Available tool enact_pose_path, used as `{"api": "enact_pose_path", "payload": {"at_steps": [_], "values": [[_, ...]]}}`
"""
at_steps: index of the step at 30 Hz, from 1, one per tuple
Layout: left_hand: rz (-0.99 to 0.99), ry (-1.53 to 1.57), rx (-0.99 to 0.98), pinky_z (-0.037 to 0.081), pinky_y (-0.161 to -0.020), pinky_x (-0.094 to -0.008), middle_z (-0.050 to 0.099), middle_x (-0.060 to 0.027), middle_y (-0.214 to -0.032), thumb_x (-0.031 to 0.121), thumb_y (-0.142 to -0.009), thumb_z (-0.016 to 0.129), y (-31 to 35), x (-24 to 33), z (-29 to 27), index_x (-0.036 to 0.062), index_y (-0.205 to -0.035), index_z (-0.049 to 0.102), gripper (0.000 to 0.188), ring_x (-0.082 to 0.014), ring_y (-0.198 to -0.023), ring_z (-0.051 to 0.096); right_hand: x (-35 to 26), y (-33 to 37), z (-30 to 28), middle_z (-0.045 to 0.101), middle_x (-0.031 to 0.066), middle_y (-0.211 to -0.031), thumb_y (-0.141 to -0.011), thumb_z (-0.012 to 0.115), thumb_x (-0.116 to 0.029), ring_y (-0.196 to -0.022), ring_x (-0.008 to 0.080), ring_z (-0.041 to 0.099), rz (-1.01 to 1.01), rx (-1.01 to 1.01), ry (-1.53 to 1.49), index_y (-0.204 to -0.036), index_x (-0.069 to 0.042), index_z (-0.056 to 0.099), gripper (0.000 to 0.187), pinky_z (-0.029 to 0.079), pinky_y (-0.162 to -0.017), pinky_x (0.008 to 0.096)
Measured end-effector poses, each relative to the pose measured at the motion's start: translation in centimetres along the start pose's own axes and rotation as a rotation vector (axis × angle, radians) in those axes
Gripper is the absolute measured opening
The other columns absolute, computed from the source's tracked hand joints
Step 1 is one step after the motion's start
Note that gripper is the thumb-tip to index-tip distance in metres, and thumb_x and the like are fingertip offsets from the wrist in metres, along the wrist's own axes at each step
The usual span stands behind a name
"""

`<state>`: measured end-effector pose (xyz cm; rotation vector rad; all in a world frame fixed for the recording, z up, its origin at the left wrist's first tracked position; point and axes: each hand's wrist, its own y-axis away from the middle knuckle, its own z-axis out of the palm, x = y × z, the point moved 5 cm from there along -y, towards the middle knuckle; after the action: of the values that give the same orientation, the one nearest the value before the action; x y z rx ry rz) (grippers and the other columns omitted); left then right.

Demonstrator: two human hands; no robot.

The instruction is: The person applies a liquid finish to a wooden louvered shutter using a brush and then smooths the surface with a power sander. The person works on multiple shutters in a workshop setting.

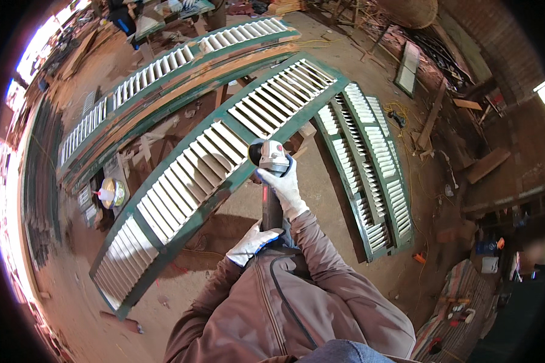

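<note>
In front of me lies a long louvred shutter (246,128) with a green frame and white slats. An angle grinder (274,158) with a grey head and dark body is between my hands, its disc at the near edge of the shutter's frame. My right hand (286,189), in a white glove, wraps round the grinder near its head. Lower down, my left hand (252,243), in a white and blue glove, closes round the rear of the body. A dark cord (277,284) runs down over my jacket. Whether the disc touches the wood I cannot tell.
More green-framed shutters (157,81) are stacked beyond, and others (369,169) lie to the right. A paint tin (113,192) stands at the left. A striped cloth (448,314) with tools lies at lower right. Timber and yellow cable surround the floor; a person stands at the top left.
</note>
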<state>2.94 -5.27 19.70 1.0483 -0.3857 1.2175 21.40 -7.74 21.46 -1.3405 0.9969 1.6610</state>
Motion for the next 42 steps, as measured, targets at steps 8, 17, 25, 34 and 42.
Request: {"api": "enact_pose_path", "payload": {"at_steps": [8, 17, 25, 34, 42], "values": [[0.018, -0.187, 0.179, 0.054, -0.077, -0.0260, 0.069, -0.0026, -0.109, 0.012, -0.093, 0.075, -4.4, -2.4, 3.2, 0.0058, -0.137, 0.055, 0.049, -0.0099, -0.089, 0.064, -2.4, -2.8, -3.4, 0.061, 0.0143, -0.127, -0.077, 0.093, -0.028, -0.106, 0.0176, 0.065, 0.105, -0.032, -0.117, -0.146, 0.001, 0.037, 0.094, 0.056, -0.087, 0.0307], [0.048, -0.242, 0.190, 0.046, -0.057, -0.0223, 0.065, 0.0032, -0.085, 0.019, -0.090, 0.081, -10.2, -1.8, 11.3, 0.0068, -0.121, 0.062, 0.038, -0.0031, -0.068, 0.056, 2.5, -8.9, -14.9, 0.067, 0.0053, -0.092, -0.086, 0.085, -0.039, -0.065, 0.0166, 0.065, 0.240, 0.067, -0.324, -0.116, -0.006, 0.066, 0.048, 0.063, -0.058, 0.0350], [0.146, -0.859, 0.326, 0.051, -0.066, -0.0336, 0.065, -0.0090, -0.082, 0.035, -0.083, 0.087, -9.4, -1.8, 12.5, 0.0040, -0.110, 0.067, 0.045, -0.0138, -0.071, 0.061, 3.4, -10.5, -19.8, 0.062, 0.0050, -0.086, -0.096, 0.061, -0.061, -0.065, 0.0210, 0.066, 0.312, -0.042, -0.573, -0.120, -0.017, 0.061, 0.050, 0.058, -0.058, 0.0350], [0.083, -1.325, 0.785, 0.045, -0.098, -0.0438, 0.074, -0.0087, -0.092, 0.038, -0.085, 0.071, -3.9, -8.9, 5.5, 0.0135, -0.091, 0.074, 0.026, -0.0294, -0.097, 0.069, 15.3, -13.1, -35.6, 0.063, 0.0041, -0.112, -0.093, 0.055, -0.069, -0.091, 0.0267, 0.062, 0.264, -0.215, -0.657, -0.123, -0.019, 0.060, 0.058, 0.054, -0.084, 0.0495], [-0.154, -1.126, 1.319, 0.052, -0.086, -0.0455, 0.074, -0.0125, -0.091, 0.037, -0.084, 0.070, 7.7, -14.9, -0.1, 0.0129, -0.089, 0.075, 0.024, -0.0335, -0.091, 0.071, 17.5, -13.2, -41.8, 0.066, 0.0070, -0.119, -0.089, 0.053, -0.071, -0.103, 0.0324, 0.064, 0.429, -0.095, -0.601, -0.125, -0.017, 0.062, 0.065, 0.050, -0.092, 0.0580]]}}
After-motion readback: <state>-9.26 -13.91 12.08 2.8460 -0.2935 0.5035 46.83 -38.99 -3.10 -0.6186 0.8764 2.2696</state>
